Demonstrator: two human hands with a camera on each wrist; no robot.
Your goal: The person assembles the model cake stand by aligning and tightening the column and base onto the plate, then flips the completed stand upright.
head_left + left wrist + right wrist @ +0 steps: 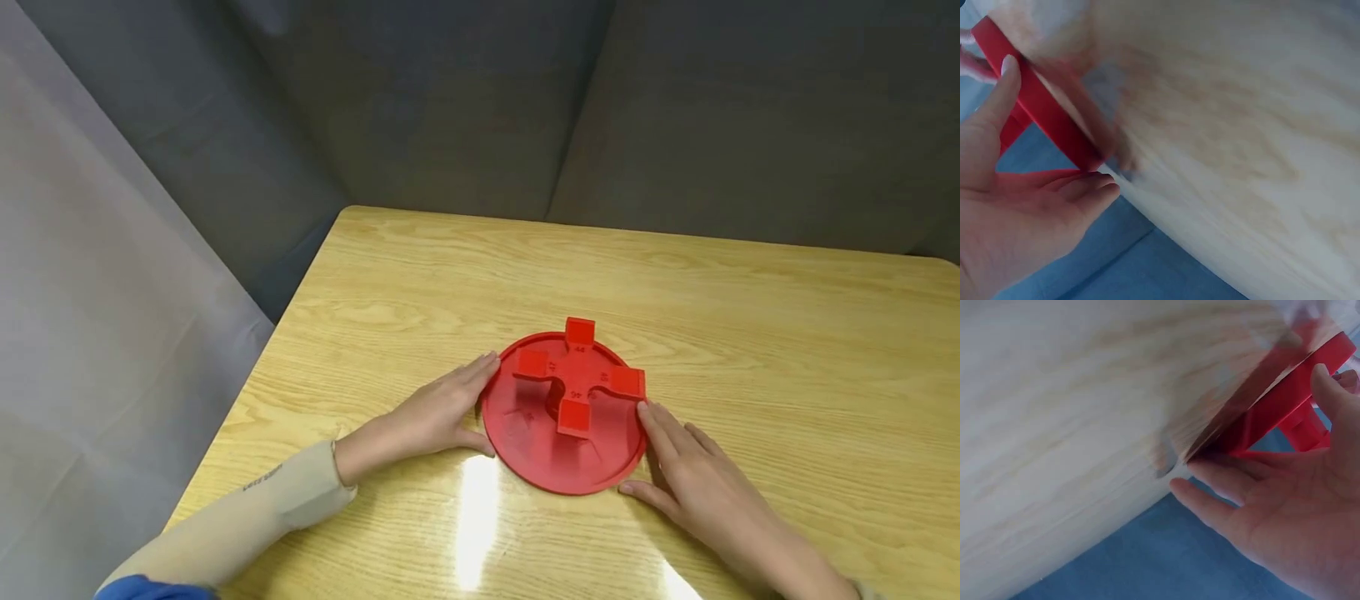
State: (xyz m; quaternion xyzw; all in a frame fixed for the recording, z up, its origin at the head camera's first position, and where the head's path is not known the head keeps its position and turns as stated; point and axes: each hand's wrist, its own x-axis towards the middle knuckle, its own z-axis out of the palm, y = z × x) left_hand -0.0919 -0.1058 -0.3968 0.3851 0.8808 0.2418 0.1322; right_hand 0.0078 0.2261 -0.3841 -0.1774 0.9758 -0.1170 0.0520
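Note:
A red round stand (525, 446) sits on the table, a shallow-rimmed disc with a cross-shaped top (576, 372) raised on a central post. Each arm of the cross ends in a square block with small numbers beside it. At the disc's left side, my left hand (442, 410) touches the rim, thumb and fingers spread apart. My right hand (697, 479) lies along the right side in the same way, fingertips at the edge. In the left wrist view the thumb (1009, 78) presses the red rim (1047, 115). The right wrist view shows the right thumb (1324, 387) on the rim too.
The wood-grain table (420, 275) surrounds the stand and reflects bright light near its front. A dark grey curtain (465, 100) hangs behind it, and a paler cloth (97, 333) hangs at the left. A beige sleeve (262, 508) covers the left forearm.

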